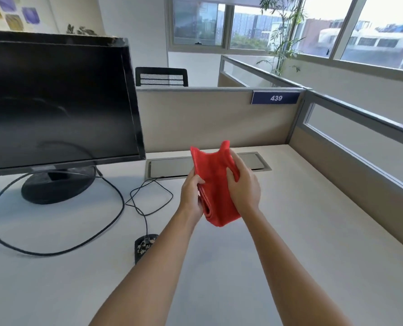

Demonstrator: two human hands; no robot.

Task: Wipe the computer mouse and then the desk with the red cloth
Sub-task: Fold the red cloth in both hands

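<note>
A: Head view, nearest first. Computer mouse [146, 246] lies on the tabletop [289, 231], partly hidden behind the left forearm; dark, speckled top, thin cable [148, 196] looping away from it toward the back.

B: Hands?

A: Both raised above the tabletop, well past the mouse. Left hand [192, 196] pinches the folded lower edge of the red cloth [213, 184], grip closed on it. Right hand [244, 187] wraps the other side, fingers curled shut over the fabric. Cloth is bunched, two corners sticking up. No wiping yet, by my reading.

B: Risks?

A: Cloth is loosely gathered; a hanging corner could snag the thin cable and drag the mouse. The mouse is light and likely slides under a wipe unless one hand pins it. The thick cable [54, 231] loops wide across the tabletop, so a broad sweep could catch it and tug the monitor [54, 102].

B: Containers?

A: Only a recessed cable tray [170, 167] set in the tabletop behind the hands. Lid looks shut; contents not visible. Partition beyond carries a sign [275, 98] reading 439.
</note>
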